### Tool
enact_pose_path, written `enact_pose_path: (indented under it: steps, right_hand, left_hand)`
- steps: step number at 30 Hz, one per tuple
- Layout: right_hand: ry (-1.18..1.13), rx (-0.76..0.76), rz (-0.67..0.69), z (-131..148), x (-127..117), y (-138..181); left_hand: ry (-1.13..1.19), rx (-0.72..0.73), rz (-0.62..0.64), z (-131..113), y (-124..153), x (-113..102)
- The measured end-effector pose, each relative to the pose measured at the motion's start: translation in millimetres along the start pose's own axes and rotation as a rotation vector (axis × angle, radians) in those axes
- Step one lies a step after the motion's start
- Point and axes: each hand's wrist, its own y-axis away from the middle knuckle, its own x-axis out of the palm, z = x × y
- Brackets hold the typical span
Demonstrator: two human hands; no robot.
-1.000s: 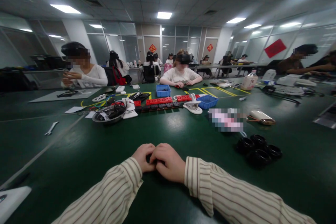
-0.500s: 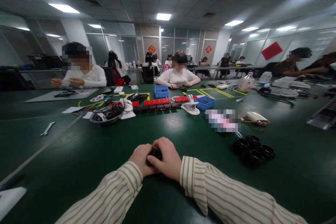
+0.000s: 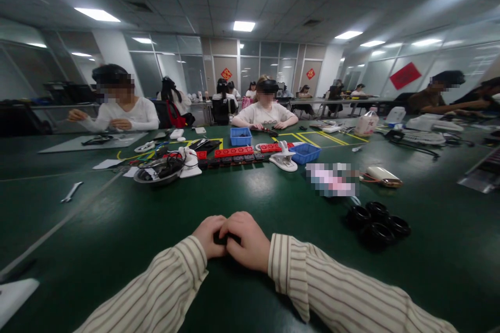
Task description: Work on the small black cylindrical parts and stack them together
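Just in front of me, my left hand (image 3: 207, 234) and my right hand (image 3: 248, 242) are closed together around a small black object (image 3: 220, 239). Only a dark sliver of it shows between my thumbs and fingers; its kind is hidden. The left hand wraps its left side, while the fingers of the right curl over the top and right. Both hands rest low over the green table (image 3: 156, 223). Off to the right stand several glossy black round parts with open hollow middles (image 3: 377, 233), clustered together.
A wrench (image 3: 72, 192) lies at left. Farther off are a metal bowl of dark parts (image 3: 158, 179), a row of red and black blocks (image 3: 234, 153), a white clamp stand (image 3: 284, 158), two blue bins (image 3: 305, 153) and a power bank (image 3: 383, 176). Co-workers sit across the table.
My right fingers have lowered and curled further over the black object, which shows less now. My left hand has shifted slightly left. Across the table, a co-worker's hand has moved outward to the left.
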Motion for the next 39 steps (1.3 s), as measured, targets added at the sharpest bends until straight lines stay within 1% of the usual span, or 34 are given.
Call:
enact_pose_path:
  steps: [3, 6, 8, 11, 13, 15, 18, 23, 25, 29, 31, 34, 37, 39]
  right_hand:
    - [-0.040, -0.063, 0.006, 0.6, -0.6, 1.1]
    - [-0.077, -0.057, -0.039, 3.0, -3.4, 2.2]
    - [-0.085, 0.003, -0.093, 3.6, -4.4, 2.9]
    - [-0.048, 0.159, -0.146, 0.9, -2.3, 3.0]
    - [0.005, 0.251, -0.149, -2.3, 0.9, 2.2]
    - [0.060, 0.292, -0.121, -5.2, 4.1, 0.7]
    - [0.102, 0.278, -0.065, -6.6, 6.2, -1.8]
    - [0.081, 0.214, -0.044, -3.0, 1.3, -3.3]
    - [0.073, 0.158, -0.025, -1.0, -0.4, -2.2]
    - [0.107, -0.015, 0.029, 2.6, -0.4, 0.7]
    - [0.111, -0.051, 0.024, 4.2, -0.8, 1.2]
    - [0.096, -0.010, -0.041, 6.1, -3.2, 0.6]
    - [0.113, 0.081, -0.108, 6.1, -4.0, 0.2]
    - [0.153, 0.150, -0.135, 5.0, -2.4, 0.4]
  left_hand:
    - [0.013, 0.015, 0.003, 2.0, -0.2, 0.8]
    - [0.015, -0.003, -0.011, -2.5, 1.4, -0.8]
    - [0.033, -0.016, -0.017, -8.7, 3.1, -3.7]
    - [0.021, -0.052, -0.017, -19.7, 4.4, -8.3]
    - [-0.050, -0.096, -0.023, -26.0, 4.1, -9.8]
    - [-0.124, -0.136, -0.035, -29.9, 3.4, -9.8]
    - [-0.160, -0.150, -0.046, -30.7, 2.4, -8.0]
    - [-0.100, -0.116, -0.038, -21.8, 1.6, -4.5]
    - [-0.074, -0.098, -0.023, -16.4, 0.7, -2.9]
    - [-0.033, -0.064, 0.002, -7.7, -1.1, 0.0]
    - [-0.017, -0.052, 0.005, -6.7, -1.1, 0.3]
    - [-0.006, -0.048, -0.007, -10.2, -0.4, -1.6]
    - [0.025, -0.058, -0.021, -17.8, 0.4, -4.4]
    - [0.021, -0.090, -0.032, -23.6, 0.8, -5.1]
